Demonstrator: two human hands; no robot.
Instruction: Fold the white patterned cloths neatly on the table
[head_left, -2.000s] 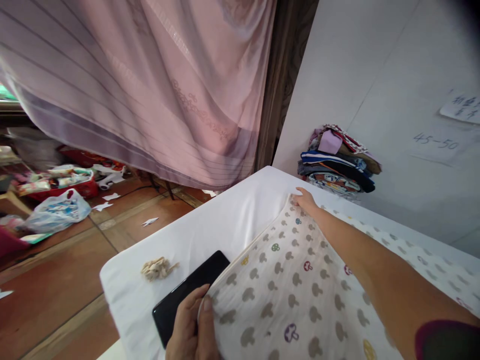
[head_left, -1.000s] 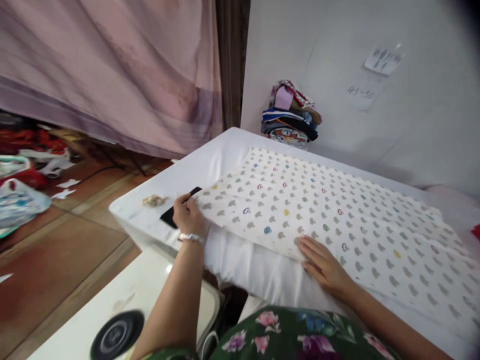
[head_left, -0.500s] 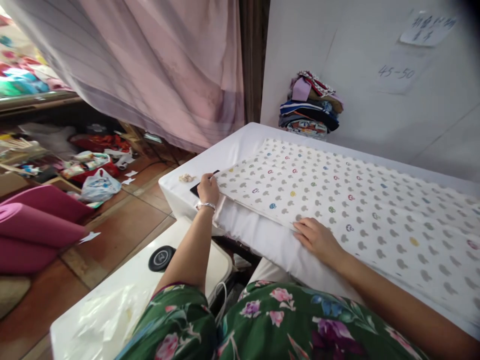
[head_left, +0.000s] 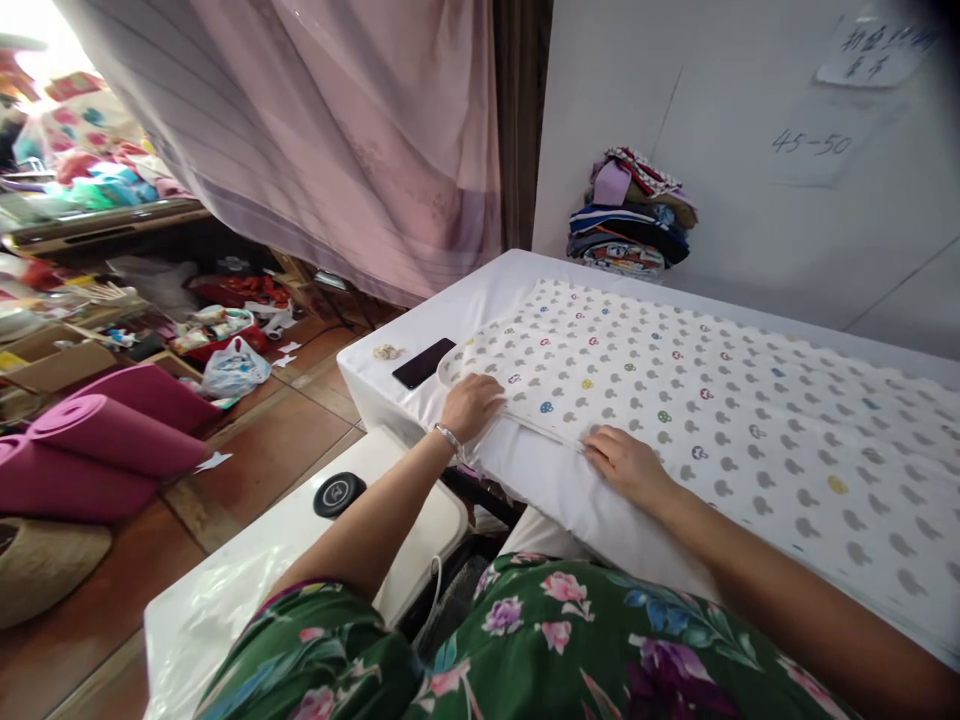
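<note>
A long white cloth (head_left: 637, 370) printed with grey and coloured mushroom-like shapes lies spread over the white-covered table (head_left: 495, 280). My left hand (head_left: 471, 406), with a bracelet at the wrist, is closed over the cloth's near edge close to its left corner. Farther right along the same edge, my right hand (head_left: 622, 462) pinches the cloth between thumb and fingers. The thumb of my left hand is mostly hidden. Just left of the cloth's corner, a black phone (head_left: 424, 364) lies flat.
A small beige heap (head_left: 388, 352) sits near the table's left corner. A stack of folded fabrics (head_left: 630, 215) stands behind the table. At lower left, a white side table (head_left: 289, 535) bears a black round disc (head_left: 339, 494). Pink rolls (head_left: 112, 450) lie on the floor.
My left hand has slid right and nearer along the edge from the cloth's corner, uncovering the phone. My right hand stays at about the same spot. The view has shifted slightly left.
</note>
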